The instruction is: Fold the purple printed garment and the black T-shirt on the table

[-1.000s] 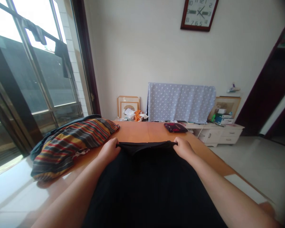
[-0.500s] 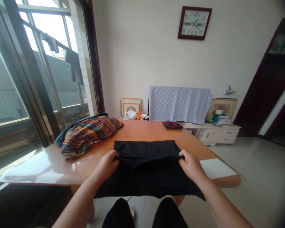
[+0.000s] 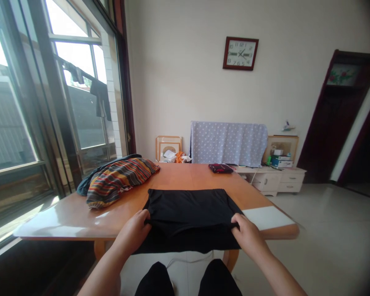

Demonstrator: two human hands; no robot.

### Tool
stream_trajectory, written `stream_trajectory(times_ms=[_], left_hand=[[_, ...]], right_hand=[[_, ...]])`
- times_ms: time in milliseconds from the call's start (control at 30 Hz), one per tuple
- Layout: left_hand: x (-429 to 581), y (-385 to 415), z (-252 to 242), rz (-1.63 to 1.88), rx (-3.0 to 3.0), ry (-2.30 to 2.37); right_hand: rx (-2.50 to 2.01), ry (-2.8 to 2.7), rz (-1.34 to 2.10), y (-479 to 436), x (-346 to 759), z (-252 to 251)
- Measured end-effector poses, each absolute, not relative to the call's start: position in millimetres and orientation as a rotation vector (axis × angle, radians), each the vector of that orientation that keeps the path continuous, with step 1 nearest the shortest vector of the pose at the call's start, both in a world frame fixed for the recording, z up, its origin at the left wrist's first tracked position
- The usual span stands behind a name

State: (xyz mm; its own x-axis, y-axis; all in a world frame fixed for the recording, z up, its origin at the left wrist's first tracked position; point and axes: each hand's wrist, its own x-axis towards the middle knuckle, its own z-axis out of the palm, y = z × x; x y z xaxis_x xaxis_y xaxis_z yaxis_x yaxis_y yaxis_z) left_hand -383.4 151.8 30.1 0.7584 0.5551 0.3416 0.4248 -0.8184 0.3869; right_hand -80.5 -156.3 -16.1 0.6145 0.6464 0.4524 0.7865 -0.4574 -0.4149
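A black garment is laid out on the near part of the wooden worktop, with its lower portion hanging over the near edge. The far portion is spread flat, with straight sides and few wrinkles. A layer of the cloth is gathered across the middle, and a soft crease is formed between the hands.

The left hand and right hand are placed at the two near corners of this layer. The fingers of both hands are closed on the cloth in a pinching grip, although the grip appears partly hidden by the dark fabric and its exact form cannot be confirmed.

As far as can be judged, the garment has been flattened, but the gathered layer has not been laid down and the overhanging portion has not been brought onto the worktop.

A striped cloth bundle is placed to the left of the garment, and a dark red pouch lies towards the far edge. Neither is being touched. A white sheet lies on the worktop just right of the right hand. A polka-dot cloth hangs beyond the far edge.
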Motion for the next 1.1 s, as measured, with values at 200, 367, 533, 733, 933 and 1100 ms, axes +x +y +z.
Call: stream_trajectory(times_ms=[200,367,533,733,933,1100], left_hand=[[-387,152,29,0.577,2.715,0.777],[-388,155,21,0.441,2.745,0.820],[-389,157,24,0.373,2.748,0.832],[-396,161,48,0.115,2.656,0.785],[-377,186,53,0.274,2.654,0.929],[-345,201,52,0.445,2.654,1.086]], right_hand=[[-2.292,-1.148,-0.239,-163,-91,-13],[-2.354,-1.144,-0.167,-161,-93,-13],[-2.370,-1.146,-0.107,-160,-93,-11],[-2.290,-1.226,0.142,-173,-91,0],[-2.027,-1.066,0.397,-166,-62,14],[-1.998,-0.899,0.303,-133,-19,13]])
